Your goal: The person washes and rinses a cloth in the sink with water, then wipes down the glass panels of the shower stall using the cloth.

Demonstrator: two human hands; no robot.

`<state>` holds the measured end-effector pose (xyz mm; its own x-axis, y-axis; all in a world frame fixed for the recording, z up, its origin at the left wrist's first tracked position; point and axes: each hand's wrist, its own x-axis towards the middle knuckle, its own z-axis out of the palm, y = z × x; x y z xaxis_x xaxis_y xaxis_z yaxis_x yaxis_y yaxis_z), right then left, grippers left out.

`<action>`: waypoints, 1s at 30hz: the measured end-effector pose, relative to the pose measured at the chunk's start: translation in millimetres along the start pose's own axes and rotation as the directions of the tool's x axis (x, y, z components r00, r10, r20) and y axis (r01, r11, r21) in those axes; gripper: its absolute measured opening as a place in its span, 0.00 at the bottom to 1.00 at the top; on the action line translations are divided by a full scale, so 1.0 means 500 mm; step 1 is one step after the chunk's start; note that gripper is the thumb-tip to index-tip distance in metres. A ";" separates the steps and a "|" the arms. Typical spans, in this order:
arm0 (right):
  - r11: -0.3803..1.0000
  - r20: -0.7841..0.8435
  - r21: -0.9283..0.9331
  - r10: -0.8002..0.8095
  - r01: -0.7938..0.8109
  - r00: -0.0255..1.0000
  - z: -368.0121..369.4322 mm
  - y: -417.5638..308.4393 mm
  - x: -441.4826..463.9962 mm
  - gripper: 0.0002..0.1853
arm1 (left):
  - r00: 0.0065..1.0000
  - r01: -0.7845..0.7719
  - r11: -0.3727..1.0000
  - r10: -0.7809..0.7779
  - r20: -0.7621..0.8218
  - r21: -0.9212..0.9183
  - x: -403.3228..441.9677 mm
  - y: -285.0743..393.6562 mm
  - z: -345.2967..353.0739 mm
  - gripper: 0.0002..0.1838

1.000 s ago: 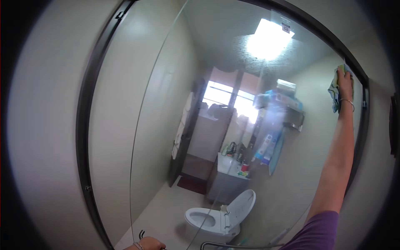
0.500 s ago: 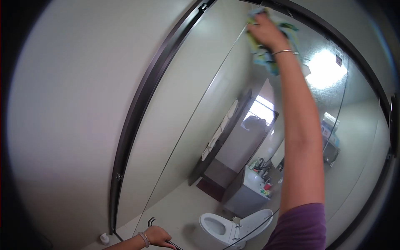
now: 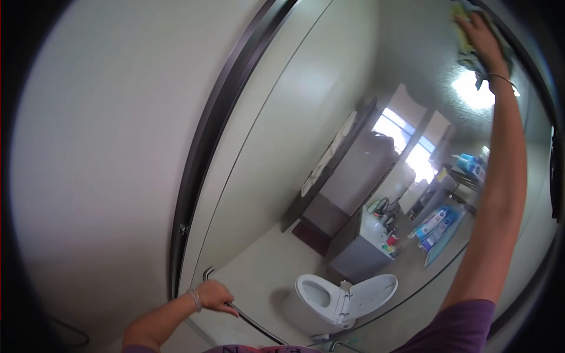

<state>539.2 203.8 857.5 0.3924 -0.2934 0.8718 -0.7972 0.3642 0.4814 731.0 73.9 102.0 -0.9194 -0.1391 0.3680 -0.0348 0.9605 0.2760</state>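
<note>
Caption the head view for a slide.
Right hand holds a cloth up at the glass; left hand grips the metal bar.

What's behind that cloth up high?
Glass shows around the cloth, and a bright light shines by its lower edge. The spot straight behind is covered by the cloth and right hand, so I can't tell.

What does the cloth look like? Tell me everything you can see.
The cloth looks soft and thin, yellow and grayish, crumpled, with a loose end hanging below the palm. The right hand covers part of it and holds it, seemingly against the glass, high up near the dark frame. Blur hides its pattern.
</note>
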 end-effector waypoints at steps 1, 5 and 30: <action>1.000 -0.014 -0.013 -0.022 0.022 1.000 0.023 0.041 0.027 0.26 | 1.000 -0.018 1.000 0.018 -0.026 -0.017 -0.003 -0.010 0.001 0.32; 0.992 0.073 -0.040 -0.118 0.121 0.990 0.087 -0.049 0.020 0.26 | 0.988 -0.078 0.996 0.071 -0.134 -0.042 -0.014 -0.028 -0.002 0.30; 0.999 0.216 0.029 -0.037 0.031 0.976 -0.161 -0.039 -0.289 0.31 | 0.914 0.261 0.964 -0.263 -0.310 -0.050 -0.072 0.013 -0.048 0.22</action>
<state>535.0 310.1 729.6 0.3133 -0.4902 0.8134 -0.7977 0.3290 0.5055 773.5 79.5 112.0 -0.7095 -0.4546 0.5384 -0.2537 0.8777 0.4066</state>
